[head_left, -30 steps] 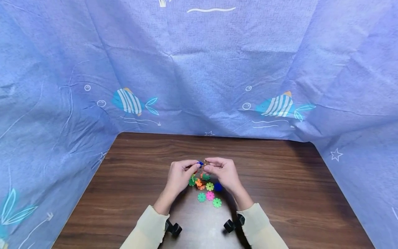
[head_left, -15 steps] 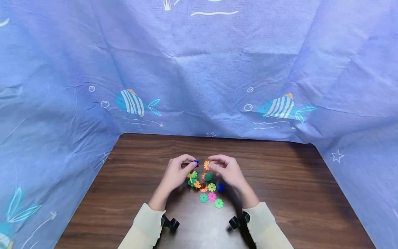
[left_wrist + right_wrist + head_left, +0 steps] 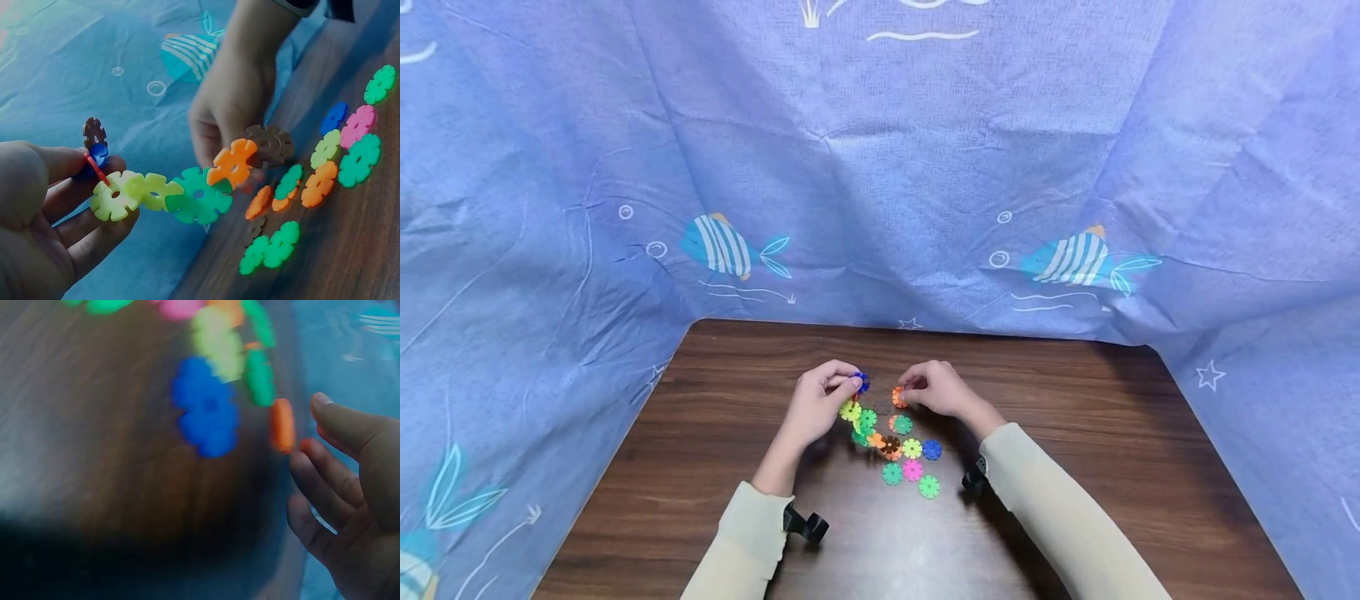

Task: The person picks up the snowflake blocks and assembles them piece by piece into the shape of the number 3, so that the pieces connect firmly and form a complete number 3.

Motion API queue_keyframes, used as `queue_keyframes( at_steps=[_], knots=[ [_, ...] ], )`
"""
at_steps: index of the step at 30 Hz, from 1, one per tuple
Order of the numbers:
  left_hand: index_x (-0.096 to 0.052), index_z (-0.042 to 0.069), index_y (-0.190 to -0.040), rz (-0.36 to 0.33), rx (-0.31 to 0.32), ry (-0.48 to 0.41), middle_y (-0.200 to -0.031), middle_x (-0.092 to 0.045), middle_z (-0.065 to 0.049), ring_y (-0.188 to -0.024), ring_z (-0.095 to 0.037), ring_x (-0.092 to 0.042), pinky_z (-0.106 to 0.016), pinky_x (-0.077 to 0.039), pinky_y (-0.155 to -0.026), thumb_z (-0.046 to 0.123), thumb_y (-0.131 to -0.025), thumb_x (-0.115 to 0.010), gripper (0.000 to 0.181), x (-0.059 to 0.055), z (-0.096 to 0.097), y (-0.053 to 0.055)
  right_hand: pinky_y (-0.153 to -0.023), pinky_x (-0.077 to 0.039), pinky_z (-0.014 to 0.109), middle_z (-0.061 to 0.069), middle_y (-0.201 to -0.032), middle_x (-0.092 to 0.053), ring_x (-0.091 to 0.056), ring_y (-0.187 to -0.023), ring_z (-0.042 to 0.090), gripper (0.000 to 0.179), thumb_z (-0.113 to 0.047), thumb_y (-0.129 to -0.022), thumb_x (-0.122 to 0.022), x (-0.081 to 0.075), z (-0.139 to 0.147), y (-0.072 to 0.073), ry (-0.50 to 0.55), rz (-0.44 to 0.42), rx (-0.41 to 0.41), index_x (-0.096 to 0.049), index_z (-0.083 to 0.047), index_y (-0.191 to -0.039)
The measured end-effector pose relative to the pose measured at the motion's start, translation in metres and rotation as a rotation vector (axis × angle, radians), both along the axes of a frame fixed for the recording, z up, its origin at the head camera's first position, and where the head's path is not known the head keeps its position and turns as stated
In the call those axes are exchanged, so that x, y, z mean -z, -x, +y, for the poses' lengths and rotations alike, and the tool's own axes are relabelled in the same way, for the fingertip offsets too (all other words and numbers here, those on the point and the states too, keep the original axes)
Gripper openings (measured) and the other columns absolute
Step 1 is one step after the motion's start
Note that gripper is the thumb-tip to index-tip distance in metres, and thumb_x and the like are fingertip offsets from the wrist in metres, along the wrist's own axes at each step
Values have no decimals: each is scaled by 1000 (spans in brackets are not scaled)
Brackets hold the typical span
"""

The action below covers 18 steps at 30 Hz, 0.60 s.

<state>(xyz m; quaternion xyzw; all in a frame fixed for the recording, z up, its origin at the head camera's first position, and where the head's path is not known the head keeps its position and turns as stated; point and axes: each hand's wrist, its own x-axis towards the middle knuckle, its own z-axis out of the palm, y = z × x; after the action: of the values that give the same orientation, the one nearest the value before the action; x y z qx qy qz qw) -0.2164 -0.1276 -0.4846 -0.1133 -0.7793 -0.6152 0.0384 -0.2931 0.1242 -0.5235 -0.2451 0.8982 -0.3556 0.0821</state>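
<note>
In the left wrist view my left hand (image 3: 69, 212) pinches a blue notched plastic disc (image 3: 97, 159), with a brown disc (image 3: 94, 131) slotted into its top. From it a chain trails: a red disc (image 3: 97, 167) seen edge-on, a yellow disc (image 3: 112, 199), a yellow-green disc (image 3: 153, 189), a green disc (image 3: 200, 197), an orange disc (image 3: 232, 167) and a brown disc (image 3: 272, 145). My right hand (image 3: 936, 387) is at a loose orange disc (image 3: 898, 397) on the table. In the right wrist view its thumb and fingers are spread beside that orange disc.
On the wooden table (image 3: 737, 358) several loose discs lie below the hands: a blue one (image 3: 932, 450), a pink one (image 3: 912, 470), a yellow-green one (image 3: 912, 448) and a green one (image 3: 928, 487). A blue fish-print cloth (image 3: 895, 192) rises behind and beside the table.
My left hand has moved left and away with the chain, which stretches out more. The hands have parted from each other. My right hand has shifted a little further from me, to the loose orange disc.
</note>
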Motion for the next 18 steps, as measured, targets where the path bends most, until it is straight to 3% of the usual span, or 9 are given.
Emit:
queue_keyframes(
  at_steps=[5, 11, 18],
  knots=[
    [-69, -6, -113, -34, 0, 18, -98, -76, -24, -94, -48, -71, -20, -52, -68, 4, -101, -64, 17, -6, 1, -3, -76, -55, 32, -5, -96, -77, -66, -83, 9, 26, -27, -85, -86, 9, -4, 1, -77, 18, 12, -80, -13, -106],
    [-68, -10, -110, -29, 22, 15, -96, -76, -26, -91, -49, -71, -19, -51, -68, 1, -100, -63, 16, -32, 4, -16, -80, -55, 35, -4, -97, -76, -67, -89, 12, 16, -24, -83, -87, 11, -7, 0, -121, 75, 19, -83, -19, -98],
    [-68, -10, -108, -26, 17, 34, -92, -76, -26, -87, -46, -71, -19, -50, -65, 0, -99, -63, 14, -37, 5, -20, -71, -54, 30, -7, -81, -73, -64, -74, 8, 7, -14, -86, -84, 10, -5, 0, -5, 33, 37, -78, -15, -90]
  ],
)
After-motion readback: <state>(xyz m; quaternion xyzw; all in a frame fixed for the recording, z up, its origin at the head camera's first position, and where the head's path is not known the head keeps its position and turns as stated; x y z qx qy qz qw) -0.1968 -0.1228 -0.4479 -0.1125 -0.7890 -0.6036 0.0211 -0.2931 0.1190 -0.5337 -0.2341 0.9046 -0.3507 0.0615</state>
